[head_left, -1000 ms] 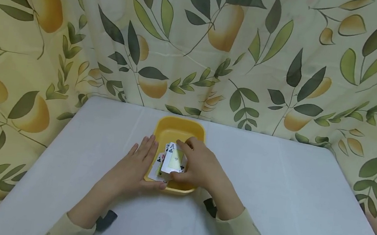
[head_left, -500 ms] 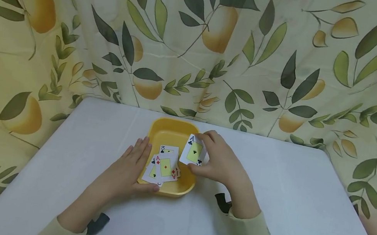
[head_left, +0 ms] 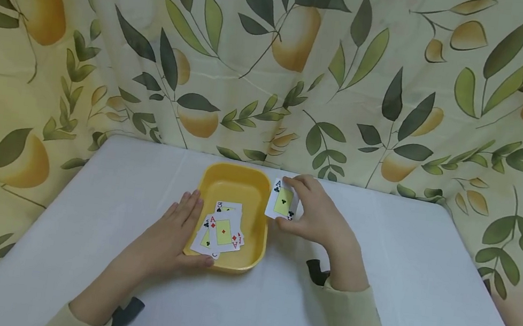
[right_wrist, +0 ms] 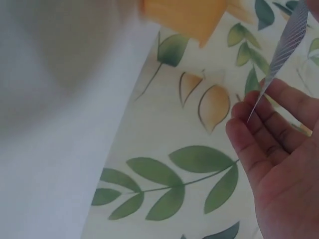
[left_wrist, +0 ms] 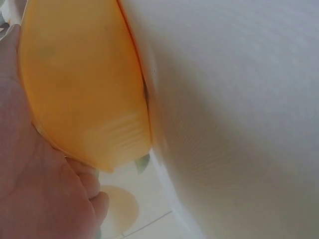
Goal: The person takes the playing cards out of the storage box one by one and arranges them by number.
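In the head view my right hand (head_left: pixel 321 213) pinches an ace of clubs playing card (head_left: pixel 283 200) between fingers and thumb, just right of the yellow tray (head_left: pixel 262 244). The right wrist view shows the patterned back of the ace of clubs (right_wrist: pixel 289 42) nearly edge-on, above the curled fingers of the right hand (right_wrist: pixel 279 144). My left hand (head_left: pixel 163 238) rests along the tray's left rim, its fingers straight and the thumb at the near corner. Inside the tray several playing cards overlap face up, an ace of diamonds (head_left: pixel 223 232) on top and a three (head_left: pixel 229 205) partly covered.
A white cloth (head_left: pixel 405 265) covers the table. Behind and to the left hangs a curtain (head_left: pixel 347 87) printed with fruit and leaves, meeting the table's far edge. Dark straps (head_left: pixel 128 312) show at the wrists.
The right hand has carried the ace of clubs from above the pile out to the right, past the tray's rim, uncovering the ace of diamonds. The left hand stays on the tray.
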Tool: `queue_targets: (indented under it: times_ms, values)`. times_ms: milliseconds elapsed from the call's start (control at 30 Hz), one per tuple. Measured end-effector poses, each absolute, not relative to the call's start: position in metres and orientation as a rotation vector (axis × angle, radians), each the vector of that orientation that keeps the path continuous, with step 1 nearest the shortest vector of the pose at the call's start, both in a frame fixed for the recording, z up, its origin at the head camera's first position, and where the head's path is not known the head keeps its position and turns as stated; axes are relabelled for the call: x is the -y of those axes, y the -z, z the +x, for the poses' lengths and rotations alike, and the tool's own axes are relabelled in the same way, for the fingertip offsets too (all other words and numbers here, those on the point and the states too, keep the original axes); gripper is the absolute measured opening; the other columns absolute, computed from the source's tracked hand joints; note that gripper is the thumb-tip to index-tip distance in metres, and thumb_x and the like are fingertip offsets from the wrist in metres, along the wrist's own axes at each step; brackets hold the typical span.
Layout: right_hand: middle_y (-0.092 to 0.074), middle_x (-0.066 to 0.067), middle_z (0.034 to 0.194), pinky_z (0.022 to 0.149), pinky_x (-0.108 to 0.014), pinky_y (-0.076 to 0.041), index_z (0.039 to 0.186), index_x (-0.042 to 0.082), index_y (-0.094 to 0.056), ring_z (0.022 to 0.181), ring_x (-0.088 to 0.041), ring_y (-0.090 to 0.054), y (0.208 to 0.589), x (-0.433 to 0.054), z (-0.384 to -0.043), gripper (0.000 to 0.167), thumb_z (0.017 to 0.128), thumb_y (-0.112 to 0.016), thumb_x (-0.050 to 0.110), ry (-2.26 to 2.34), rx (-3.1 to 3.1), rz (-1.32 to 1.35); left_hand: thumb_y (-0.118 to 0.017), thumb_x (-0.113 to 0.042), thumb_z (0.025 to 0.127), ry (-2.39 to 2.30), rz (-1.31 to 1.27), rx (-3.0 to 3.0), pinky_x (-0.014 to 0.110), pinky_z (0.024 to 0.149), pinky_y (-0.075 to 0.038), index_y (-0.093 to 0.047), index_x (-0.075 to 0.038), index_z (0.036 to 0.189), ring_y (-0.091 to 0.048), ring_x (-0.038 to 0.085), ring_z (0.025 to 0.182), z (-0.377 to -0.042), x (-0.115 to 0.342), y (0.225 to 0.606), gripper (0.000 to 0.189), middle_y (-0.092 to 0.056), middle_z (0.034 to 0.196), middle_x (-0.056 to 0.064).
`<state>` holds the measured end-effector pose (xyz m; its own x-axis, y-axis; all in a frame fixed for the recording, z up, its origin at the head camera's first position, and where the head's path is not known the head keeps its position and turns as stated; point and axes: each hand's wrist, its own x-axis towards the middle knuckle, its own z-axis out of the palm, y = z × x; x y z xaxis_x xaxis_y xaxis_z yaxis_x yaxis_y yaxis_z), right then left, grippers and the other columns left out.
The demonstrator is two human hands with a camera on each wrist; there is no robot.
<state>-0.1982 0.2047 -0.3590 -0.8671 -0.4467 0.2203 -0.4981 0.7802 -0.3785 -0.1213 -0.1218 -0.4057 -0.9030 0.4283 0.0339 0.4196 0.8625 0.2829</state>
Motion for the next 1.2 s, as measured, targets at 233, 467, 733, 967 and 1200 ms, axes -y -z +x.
queue_targets:
  times_ms: [233, 467, 733, 967, 1200]
  values:
    - [-0.050, -0.008, 0.134, 0.105, -0.047, -0.046, 0.143, 0.010, -0.052, 0.121, -0.025, -0.048, 0.367, -0.220, -0.209, 0.082, 0.071, -0.080, 0.039, -0.702, 2.872, 0.742, -0.053, -0.084, 0.078, -0.442, 0.665, -2.992, 0.047, 0.125, -0.014, -0.008, -0.003, 0.160, 0.002, 0.028, 0.155, -0.121, 0.121, 0.402, 0.124, 0.004, 0.168, 0.010]
    - [-0.050, -0.009, 0.135, 0.102, -0.047, -0.047, 0.144, 0.009, -0.051, 0.119, -0.026, -0.048, 0.380, -0.221, -0.217, 0.082, 0.074, -0.079, 0.039, -0.691, 3.002, 0.689, -0.053, -0.085, 0.078, -0.476, 0.678, -2.990, 0.047, 0.125, -0.015, -0.007, -0.002, 0.159, 0.001, 0.029, 0.155, -0.123, 0.122, 0.405, 0.125, 0.003, 0.168, 0.012]
    - [-0.049, -0.012, 0.140, 0.109, -0.047, -0.044, 0.146, 0.004, -0.048, 0.125, -0.029, -0.048, 0.394, -0.221, -0.225, 0.085, 0.075, -0.081, 0.037, -0.625, 3.056, 0.691, -0.055, -0.082, 0.079, -0.487, 0.673, -2.974, 0.046, 0.125, -0.014, -0.005, -0.003, 0.160, 0.004, 0.027, 0.155, -0.124, 0.122, 0.406, 0.124, 0.005, 0.168, 0.010]
    - [-0.034, -0.014, 0.159, 0.120, -0.051, -0.027, 0.153, 0.005, -0.038, 0.147, -0.035, -0.030, 0.399, -0.224, -0.229, 0.086, 0.082, -0.079, 0.032, -0.630, 3.117, 0.664, -0.059, -0.081, 0.078, -0.487, 0.678, -2.986, 0.047, 0.125, -0.015, -0.007, -0.002, 0.159, 0.001, 0.030, 0.155, -0.123, 0.122, 0.403, 0.124, 0.003, 0.168, 0.012]
    - [-0.030, -0.012, 0.162, 0.121, -0.052, -0.026, 0.155, 0.008, -0.035, 0.149, -0.034, -0.027, 0.395, -0.224, -0.224, 0.089, 0.083, -0.078, 0.034, -0.662, 3.133, 0.658, -0.060, -0.080, 0.078, -0.501, 0.675, -2.977, 0.048, 0.124, -0.015, -0.008, -0.001, 0.159, 0.001, 0.030, 0.155, -0.123, 0.121, 0.403, 0.125, 0.002, 0.168, 0.013]
